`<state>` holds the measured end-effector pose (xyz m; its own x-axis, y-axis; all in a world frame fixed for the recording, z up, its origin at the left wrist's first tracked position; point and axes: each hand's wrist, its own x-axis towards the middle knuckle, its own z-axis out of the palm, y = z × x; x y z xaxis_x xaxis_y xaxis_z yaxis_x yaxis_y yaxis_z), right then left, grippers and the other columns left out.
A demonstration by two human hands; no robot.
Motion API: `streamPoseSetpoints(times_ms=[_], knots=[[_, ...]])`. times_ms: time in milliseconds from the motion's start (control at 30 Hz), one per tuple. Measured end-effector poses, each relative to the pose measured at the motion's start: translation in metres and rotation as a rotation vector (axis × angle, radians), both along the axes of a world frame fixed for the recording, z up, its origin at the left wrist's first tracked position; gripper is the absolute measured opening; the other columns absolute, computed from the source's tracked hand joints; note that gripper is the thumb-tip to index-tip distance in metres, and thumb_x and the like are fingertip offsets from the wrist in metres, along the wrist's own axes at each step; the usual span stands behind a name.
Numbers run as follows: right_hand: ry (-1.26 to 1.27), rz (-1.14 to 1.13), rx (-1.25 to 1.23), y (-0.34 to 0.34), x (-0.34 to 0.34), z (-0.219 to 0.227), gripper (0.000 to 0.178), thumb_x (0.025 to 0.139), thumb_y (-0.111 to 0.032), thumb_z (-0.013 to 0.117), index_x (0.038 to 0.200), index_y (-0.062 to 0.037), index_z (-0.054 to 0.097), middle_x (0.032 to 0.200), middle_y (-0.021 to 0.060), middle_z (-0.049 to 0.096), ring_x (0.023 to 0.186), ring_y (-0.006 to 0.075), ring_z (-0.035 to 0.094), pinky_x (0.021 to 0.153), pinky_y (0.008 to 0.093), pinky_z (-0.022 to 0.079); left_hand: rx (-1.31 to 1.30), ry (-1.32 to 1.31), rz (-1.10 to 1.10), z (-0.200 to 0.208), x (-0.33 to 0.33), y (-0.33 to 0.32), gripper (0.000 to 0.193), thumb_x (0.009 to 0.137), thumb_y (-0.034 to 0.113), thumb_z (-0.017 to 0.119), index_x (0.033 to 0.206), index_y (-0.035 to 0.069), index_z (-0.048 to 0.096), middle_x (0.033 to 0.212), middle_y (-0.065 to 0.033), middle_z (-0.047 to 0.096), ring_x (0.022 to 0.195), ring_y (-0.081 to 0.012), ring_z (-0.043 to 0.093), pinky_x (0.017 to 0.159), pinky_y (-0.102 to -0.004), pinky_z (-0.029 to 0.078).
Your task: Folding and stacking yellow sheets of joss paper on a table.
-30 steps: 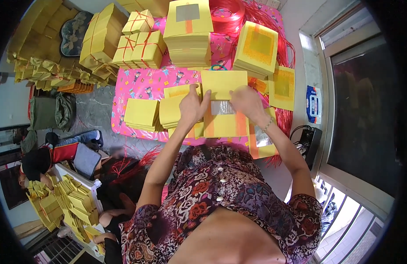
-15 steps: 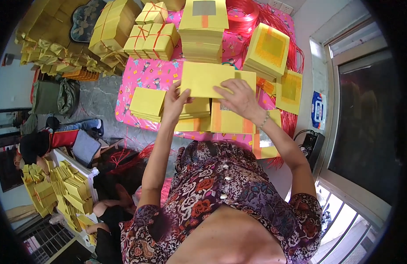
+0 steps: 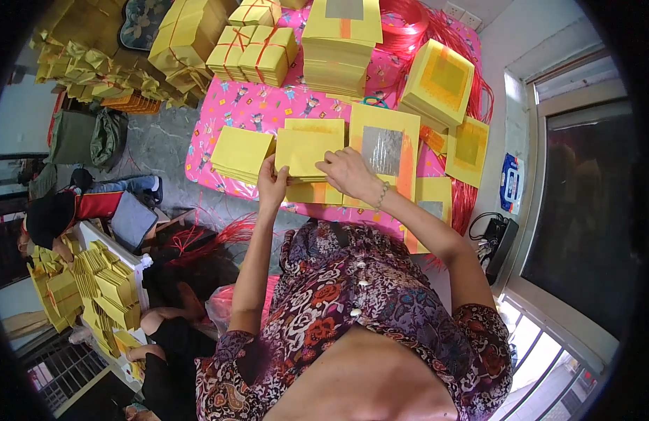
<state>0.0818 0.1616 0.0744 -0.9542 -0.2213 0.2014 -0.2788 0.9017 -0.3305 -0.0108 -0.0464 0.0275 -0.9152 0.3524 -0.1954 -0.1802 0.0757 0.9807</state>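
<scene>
Yellow folded paper (image 3: 307,149) lies on a low pile in front of me on the table. My left hand (image 3: 272,184) is closed on its near left corner, thumb on the upper side. At the right edge, my right hand (image 3: 350,174) has curled fingers closed on the same paper. To the right lies a larger yellow sheet (image 3: 409,140) with a silver foil square (image 3: 382,151) and orange bands. Left of my left hand sits another low stack of yellow paper (image 3: 242,149).
A pink patterned cloth (image 3: 212,116) covers the table. Tall yellow paper stacks (image 3: 335,67) and red-tied bundles (image 3: 268,52) stand at the back, beside red plastic cord (image 3: 402,35). A window (image 3: 584,189) is on the right. Another person's hand (image 3: 63,250) is among yellow papers at lower left.
Both hands have moved down and left with the yellow paper, which now rests over the low pile. The foil-square sheet on the right is now uncovered. The view has shifted slightly.
</scene>
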Motion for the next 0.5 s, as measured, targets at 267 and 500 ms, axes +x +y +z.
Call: streamPoseSetpoints(times_ms=[267,500], knots=[[-0.097,-0.047,0.058,-0.01,-0.005,-0.016,0.01,0.083,-0.012,0.057,0.082,-0.009,0.066,0.085,0.0101,0.062,0.077,0.0253,0.066,0.072,0.04,0.049,-0.572,0.424,-0.07,0.0,0.008,-0.005,0.047,0.093,0.014,0.061,0.135,-0.001,0.045,0.107,-0.0185,0.063,0.082,-0.0275,0.066,0.065,-0.0353,0.053],[-0.151,-0.071,0.113,-0.012,-0.005,-0.018,0.012,0.082,-0.012,0.057,0.078,-0.0078,0.067,0.085,0.0113,0.063,0.076,0.0254,0.066,0.072,0.0392,0.05,-0.825,0.692,-0.072,0.035,0.026,0.013,0.044,0.087,0.014,0.065,0.128,0.004,0.054,0.11,-0.0183,0.054,0.095,-0.0378,0.059,0.08,-0.047,0.049]])
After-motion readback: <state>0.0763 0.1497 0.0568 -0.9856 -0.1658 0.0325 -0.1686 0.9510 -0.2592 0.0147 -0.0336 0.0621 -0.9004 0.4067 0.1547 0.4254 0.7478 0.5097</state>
